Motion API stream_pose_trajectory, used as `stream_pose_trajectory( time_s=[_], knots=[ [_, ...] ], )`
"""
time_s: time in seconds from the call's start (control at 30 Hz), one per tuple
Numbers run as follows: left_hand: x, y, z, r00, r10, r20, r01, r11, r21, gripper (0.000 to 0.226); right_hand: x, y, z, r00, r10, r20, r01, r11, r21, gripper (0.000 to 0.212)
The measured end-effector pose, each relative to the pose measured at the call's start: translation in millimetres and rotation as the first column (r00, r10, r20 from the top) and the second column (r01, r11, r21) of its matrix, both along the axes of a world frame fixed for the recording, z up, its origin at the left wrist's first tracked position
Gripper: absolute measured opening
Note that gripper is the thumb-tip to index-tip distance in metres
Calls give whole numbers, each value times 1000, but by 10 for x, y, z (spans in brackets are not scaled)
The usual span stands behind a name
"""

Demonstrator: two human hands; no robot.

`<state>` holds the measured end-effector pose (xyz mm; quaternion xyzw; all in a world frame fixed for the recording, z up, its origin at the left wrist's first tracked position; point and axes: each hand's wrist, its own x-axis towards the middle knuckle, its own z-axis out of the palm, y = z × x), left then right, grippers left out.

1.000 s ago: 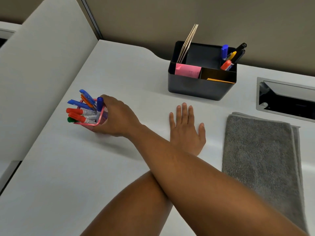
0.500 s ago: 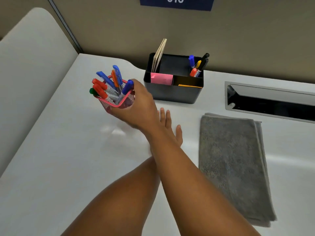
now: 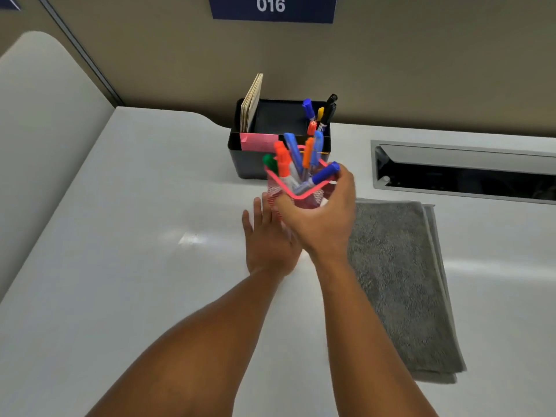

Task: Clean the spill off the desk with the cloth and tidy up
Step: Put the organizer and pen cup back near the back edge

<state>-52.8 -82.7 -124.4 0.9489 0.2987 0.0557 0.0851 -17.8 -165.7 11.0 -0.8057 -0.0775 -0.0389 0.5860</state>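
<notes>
My right hand (image 3: pixel 322 218) grips a pink mesh pen cup (image 3: pixel 296 195) full of coloured markers (image 3: pixel 293 159), holding it upright above the white desk (image 3: pixel 135 266) just in front of the black organiser. My left hand (image 3: pixel 267 242) lies flat on the desk with fingers apart, directly below and behind the cup. A folded grey cloth (image 3: pixel 397 281) lies on the desk to the right of my right forearm. No spill is visible on the desk; only a light glare spot shows left of my left hand.
A black desk organiser (image 3: pixel 255 164) with pink sticky notes, cards and pens stands at the back against the partition wall. A recessed cable tray (image 3: pixel 463 173) opens in the desk at the right. A white panel (image 3: pixel 45 130) rises on the left.
My right hand lifted the pen cup from the left side of the desk and carried it right, to in front of the organiser. My arms are no longer crossed. The left hand stayed flat.
</notes>
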Motion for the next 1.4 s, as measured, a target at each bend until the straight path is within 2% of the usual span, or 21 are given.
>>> stream_pose_trajectory(
  time_s=[0.13, 0.23, 0.37, 0.7, 1.4],
  knots=[
    [14, -48, 40, 1000, -12, 7, 12, 1000, -18, 74, 141, -224, -113, 979, -203, -18, 203, 979, 2, 86],
    [8, -67, 89, 1000, -8, 3, 8, 999, -44, 73, 312, -306, -145, 930, -367, 24, 367, 929, -51, 87],
    [-12, -65, 156, 999, -17, -28, 15, 998, -67, 73, 624, -314, -158, 885, -465, 14, 464, 881, -91, 85],
    [-15, -64, 173, 999, -14, -48, 9, 996, -87, 74, 1230, -116, -219, 900, -431, -59, 421, 898, -125, 78],
    [-12, -55, 135, 999, -5, -52, 1, 997, -80, 74, 1493, 59, -420, 906, -411, -96, 391, 903, -178, 80]
  ],
)
